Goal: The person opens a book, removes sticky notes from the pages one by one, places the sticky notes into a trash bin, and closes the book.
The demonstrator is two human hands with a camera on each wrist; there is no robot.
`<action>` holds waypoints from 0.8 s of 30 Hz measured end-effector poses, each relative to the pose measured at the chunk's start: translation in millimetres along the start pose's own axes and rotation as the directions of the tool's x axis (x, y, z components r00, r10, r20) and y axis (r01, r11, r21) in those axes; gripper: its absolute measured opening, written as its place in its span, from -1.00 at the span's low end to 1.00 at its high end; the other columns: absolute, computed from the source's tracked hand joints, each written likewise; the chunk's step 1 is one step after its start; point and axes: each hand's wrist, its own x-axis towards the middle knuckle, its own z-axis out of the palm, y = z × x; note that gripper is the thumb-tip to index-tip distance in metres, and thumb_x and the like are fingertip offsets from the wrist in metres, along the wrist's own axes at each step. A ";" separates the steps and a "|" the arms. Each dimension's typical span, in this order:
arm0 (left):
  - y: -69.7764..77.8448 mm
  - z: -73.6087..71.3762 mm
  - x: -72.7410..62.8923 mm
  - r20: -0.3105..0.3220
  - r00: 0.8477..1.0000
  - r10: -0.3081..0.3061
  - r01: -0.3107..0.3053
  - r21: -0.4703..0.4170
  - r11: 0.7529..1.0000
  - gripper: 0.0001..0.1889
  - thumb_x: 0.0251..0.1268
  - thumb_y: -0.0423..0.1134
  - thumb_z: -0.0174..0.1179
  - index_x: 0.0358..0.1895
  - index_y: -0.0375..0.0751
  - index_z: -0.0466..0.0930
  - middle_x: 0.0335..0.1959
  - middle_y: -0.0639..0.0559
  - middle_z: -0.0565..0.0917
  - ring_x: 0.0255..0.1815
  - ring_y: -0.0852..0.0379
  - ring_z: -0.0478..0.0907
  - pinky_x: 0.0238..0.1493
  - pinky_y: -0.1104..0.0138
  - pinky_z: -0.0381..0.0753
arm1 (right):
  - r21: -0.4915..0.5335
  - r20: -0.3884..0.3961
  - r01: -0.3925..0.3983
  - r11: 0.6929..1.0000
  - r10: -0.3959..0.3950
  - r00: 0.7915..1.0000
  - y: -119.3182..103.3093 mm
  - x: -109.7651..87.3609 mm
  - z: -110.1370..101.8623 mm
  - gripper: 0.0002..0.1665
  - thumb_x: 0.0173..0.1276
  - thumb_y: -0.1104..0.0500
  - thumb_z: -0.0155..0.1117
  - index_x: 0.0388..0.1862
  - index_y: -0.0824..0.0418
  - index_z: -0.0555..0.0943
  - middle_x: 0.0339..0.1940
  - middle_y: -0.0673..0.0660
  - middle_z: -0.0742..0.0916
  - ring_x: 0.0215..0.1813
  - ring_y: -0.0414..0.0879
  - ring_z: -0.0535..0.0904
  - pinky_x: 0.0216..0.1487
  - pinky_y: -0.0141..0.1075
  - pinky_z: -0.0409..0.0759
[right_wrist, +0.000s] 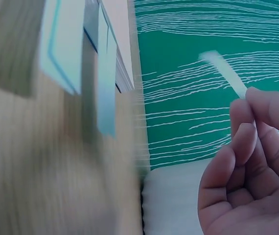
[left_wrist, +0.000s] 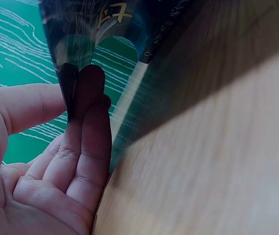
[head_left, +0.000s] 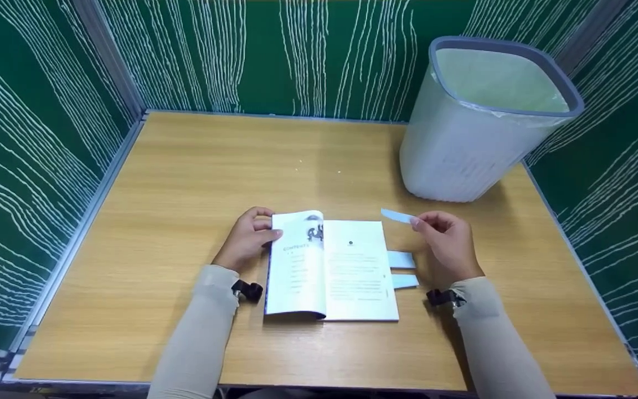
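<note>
Bin point(head_left: 452, 155) w/ liner point(head_left: 499, 80); bk point(head_left: 356, 260) w/ blue strips point(head_left: 402, 260)

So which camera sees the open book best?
The head view: the open book shows nearly whole there, both facing pages in sight. The left wrist view has only part of its dark cover with gold writing; the right wrist view, just an edge with blue strips sticking out.

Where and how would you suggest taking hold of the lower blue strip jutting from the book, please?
Probably pinch the lower blue strip by its outer end, coming from the right in the head view: that end juts past the book, which hides the rest.
</note>
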 end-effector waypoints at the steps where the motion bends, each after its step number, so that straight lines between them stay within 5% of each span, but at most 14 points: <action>1: -0.1 -0.2 -0.2 0.000 1.000 0.000 0.000 -0.003 1.000 -0.55 0.38 -0.38 0.33 0.25 -0.10 0.42 -0.06 -0.10 0.81 -0.11 -0.06 0.77 -0.17 0.25 0.69 | -0.013 0.001 -0.006 1.000 0.006 1.000 -3.4 -0.8 -0.7 -0.62 0.37 -0.11 0.47 -0.07 0.16 0.76 -0.21 0.06 0.75 -0.21 -0.09 0.55 -0.26 -0.36 0.53; 13: -0.2 -0.6 -1.6 -0.010 1.000 -0.019 0.018 -0.006 1.000 -0.54 0.38 -0.37 0.34 0.26 -0.07 0.42 -0.05 -0.09 0.80 -0.08 -0.06 0.77 -0.13 0.24 0.69 | 0.006 -0.048 -0.002 1.000 0.003 0.999 -12.6 2.9 -11.0 -0.58 0.33 -0.18 0.48 -0.12 0.13 0.79 -0.30 0.08 0.74 -0.26 0.01 0.60 -0.41 -0.35 0.53; 19: -0.5 0.5 0.1 -0.005 1.000 0.001 -0.001 -0.018 1.000 -0.53 0.36 -0.37 0.35 0.26 -0.10 0.42 -0.03 -0.12 0.80 -0.11 -0.05 0.77 -0.15 0.25 0.69 | 0.042 -0.124 0.085 0.995 -0.080 0.989 -21.7 2.9 -12.1 -0.74 0.36 0.06 0.51 -0.19 0.25 0.80 -0.60 -0.05 0.55 -0.56 -0.22 0.36 -0.60 -0.40 0.28; 24: 0.0 0.5 -0.7 0.010 1.000 0.007 -0.007 -0.053 0.999 -0.52 0.36 -0.41 0.34 0.26 -0.13 0.40 -0.01 -0.17 0.79 -0.14 -0.05 0.76 -0.19 0.25 0.69 | 0.090 -0.133 0.186 0.978 -0.174 0.976 -43.2 -4.4 -14.0 -0.81 0.35 0.26 0.47 -0.22 0.42 0.78 -0.69 -0.06 0.50 -0.61 -0.29 0.28 -0.61 -0.42 0.17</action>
